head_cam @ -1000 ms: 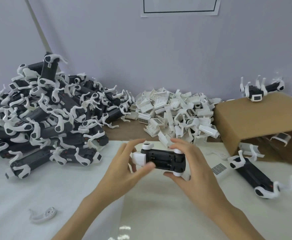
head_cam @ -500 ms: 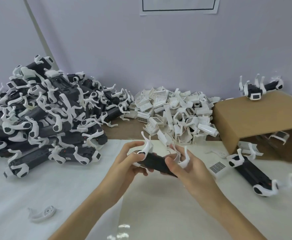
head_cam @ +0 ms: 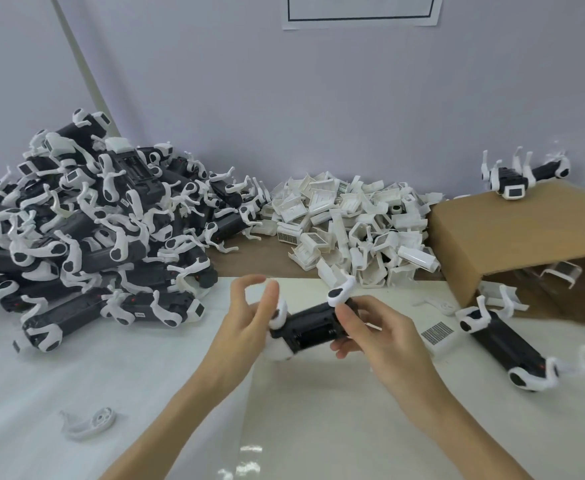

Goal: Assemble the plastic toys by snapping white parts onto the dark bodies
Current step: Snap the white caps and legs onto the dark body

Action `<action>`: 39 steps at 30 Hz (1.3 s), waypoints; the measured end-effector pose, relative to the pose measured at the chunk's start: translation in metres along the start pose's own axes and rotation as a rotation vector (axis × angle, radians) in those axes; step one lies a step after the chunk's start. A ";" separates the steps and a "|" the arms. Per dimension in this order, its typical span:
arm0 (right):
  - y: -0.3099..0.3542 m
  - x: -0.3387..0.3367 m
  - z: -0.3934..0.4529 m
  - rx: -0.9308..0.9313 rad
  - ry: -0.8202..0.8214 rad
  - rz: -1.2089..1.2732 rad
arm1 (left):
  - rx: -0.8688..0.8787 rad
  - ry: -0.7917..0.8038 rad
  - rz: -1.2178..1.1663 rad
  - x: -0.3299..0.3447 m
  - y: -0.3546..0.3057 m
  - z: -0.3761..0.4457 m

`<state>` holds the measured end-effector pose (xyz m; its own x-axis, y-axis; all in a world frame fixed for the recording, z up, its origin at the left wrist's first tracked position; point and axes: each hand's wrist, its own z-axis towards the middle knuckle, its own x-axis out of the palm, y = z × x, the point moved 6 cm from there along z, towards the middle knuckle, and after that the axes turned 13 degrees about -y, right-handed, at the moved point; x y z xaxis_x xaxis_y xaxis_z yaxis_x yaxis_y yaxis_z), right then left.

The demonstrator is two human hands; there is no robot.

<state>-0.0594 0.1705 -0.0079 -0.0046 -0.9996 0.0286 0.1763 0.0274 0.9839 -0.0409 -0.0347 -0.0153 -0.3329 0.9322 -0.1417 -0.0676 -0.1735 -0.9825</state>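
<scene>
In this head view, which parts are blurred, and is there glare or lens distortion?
Head view: the left hand and held toy are motion-blurred; a small glare patch shines on the table; the wide lens bends the cardboard box at the frame edge.

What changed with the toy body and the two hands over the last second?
The dark toy body was turned over in the hands and now lies tilted, its right end higher with a white leg sticking up. The left hand loosened: its fingers are lifted off, only the palm side near the body. The right hand kept its grip. The pile of finished toys, the white parts heap and the cardboard box stayed put.
</scene>
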 end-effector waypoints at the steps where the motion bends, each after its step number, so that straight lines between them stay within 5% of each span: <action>1: -0.002 -0.001 0.000 0.053 -0.025 0.006 | 0.065 0.007 0.057 0.001 -0.002 -0.001; 5: -0.008 -0.008 0.001 0.173 -0.102 -0.005 | 0.360 0.088 0.348 0.012 0.000 -0.006; 11: -0.012 -0.017 0.002 0.245 -0.129 -0.145 | 0.638 -0.078 0.471 0.009 -0.013 -0.011; 15: -0.012 -0.019 0.005 0.264 -0.114 -0.166 | 0.681 0.015 0.500 0.010 -0.017 -0.013; 23: -0.014 -0.011 0.005 0.179 0.004 -0.260 | 0.855 -0.146 0.460 0.004 -0.026 -0.015; 28: -0.016 -0.011 0.005 0.278 0.020 -0.166 | 0.591 -0.051 0.324 0.009 -0.017 -0.011; 32: 0.002 -0.019 0.010 0.256 0.068 -0.019 | 0.293 -0.126 0.126 -0.001 -0.006 -0.003; 36: 0.016 -0.054 0.030 0.018 -0.044 -0.330 | 0.136 -0.148 0.085 -0.009 0.001 0.006; 39: 0.012 -0.064 0.033 -0.078 0.139 -0.628 | 0.129 -0.135 0.117 -0.010 0.002 0.008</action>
<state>-0.0891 0.2354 0.0076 -0.0040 -0.8169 -0.5768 0.2522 -0.5590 0.7899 -0.0454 -0.0469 -0.0148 -0.4677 0.8541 -0.2277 -0.1381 -0.3251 -0.9356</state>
